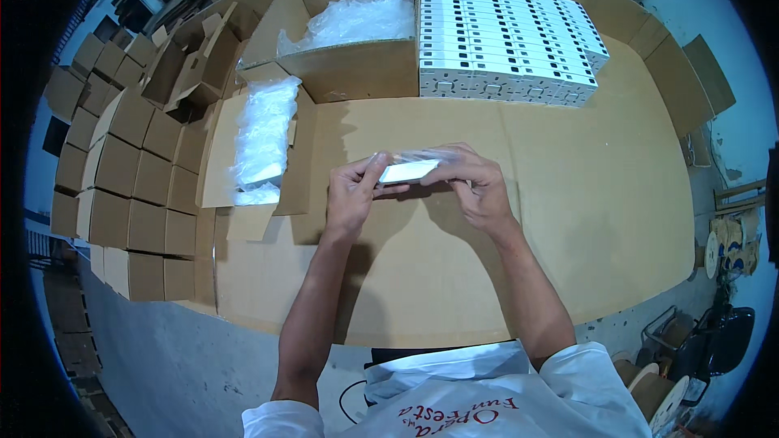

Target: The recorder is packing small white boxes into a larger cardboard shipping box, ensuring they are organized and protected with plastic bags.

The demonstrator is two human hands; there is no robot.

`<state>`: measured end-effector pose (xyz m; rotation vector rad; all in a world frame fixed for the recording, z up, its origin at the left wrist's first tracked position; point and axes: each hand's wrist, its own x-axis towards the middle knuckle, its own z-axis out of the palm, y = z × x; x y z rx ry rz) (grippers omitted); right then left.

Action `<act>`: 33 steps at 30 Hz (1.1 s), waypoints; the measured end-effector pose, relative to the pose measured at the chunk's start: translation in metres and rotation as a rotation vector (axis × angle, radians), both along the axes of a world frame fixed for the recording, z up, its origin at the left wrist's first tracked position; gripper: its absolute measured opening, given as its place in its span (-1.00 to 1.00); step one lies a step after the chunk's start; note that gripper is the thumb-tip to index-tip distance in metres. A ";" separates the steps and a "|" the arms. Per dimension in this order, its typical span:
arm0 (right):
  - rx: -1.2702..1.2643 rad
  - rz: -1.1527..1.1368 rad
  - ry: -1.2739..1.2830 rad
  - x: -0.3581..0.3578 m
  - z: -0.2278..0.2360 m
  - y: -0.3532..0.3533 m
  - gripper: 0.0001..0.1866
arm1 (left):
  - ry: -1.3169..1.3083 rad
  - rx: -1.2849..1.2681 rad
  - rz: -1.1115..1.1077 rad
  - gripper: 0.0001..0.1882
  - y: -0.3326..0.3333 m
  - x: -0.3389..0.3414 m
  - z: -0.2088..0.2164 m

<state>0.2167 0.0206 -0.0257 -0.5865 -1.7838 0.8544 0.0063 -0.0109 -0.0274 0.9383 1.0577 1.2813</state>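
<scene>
Over the middle of the cardboard-covered table, both hands hold a small flat white box [408,172] with clear plastic film [428,155] along its top. My left hand [350,195] pinches its left end between thumb and fingers. My right hand [480,188] is closed on the right end and the film, its fingers partly hiding them. To the left of my left hand stands an open carton [302,146] with a row of plastic-wrapped pieces [266,134] in it.
At the back, a larger open carton [365,69] holds loose clear plastic bags [361,16]. Right of it are stacked rows of white boxes [507,45]. Brown cartons [130,186] are piled along the left edge. A raised cardboard rim [682,93] borders the table's far right.
</scene>
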 end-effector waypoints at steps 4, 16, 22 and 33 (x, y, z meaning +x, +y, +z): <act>-0.096 -0.035 -0.059 0.001 0.005 -0.004 -0.60 | 0.018 0.014 -0.009 -0.60 -0.001 0.000 -0.001; -0.064 -0.126 -0.228 -0.004 0.007 -0.003 -0.67 | -0.034 -0.100 -0.029 -0.58 -0.005 -0.005 0.004; -0.183 -0.118 -0.231 -0.004 0.009 -0.007 -0.69 | -0.080 0.047 0.001 -0.62 -0.012 -0.009 0.008; -0.067 -0.199 -0.487 -0.027 0.032 -0.048 -0.75 | 0.150 0.022 -0.206 -0.64 -0.040 -0.040 0.000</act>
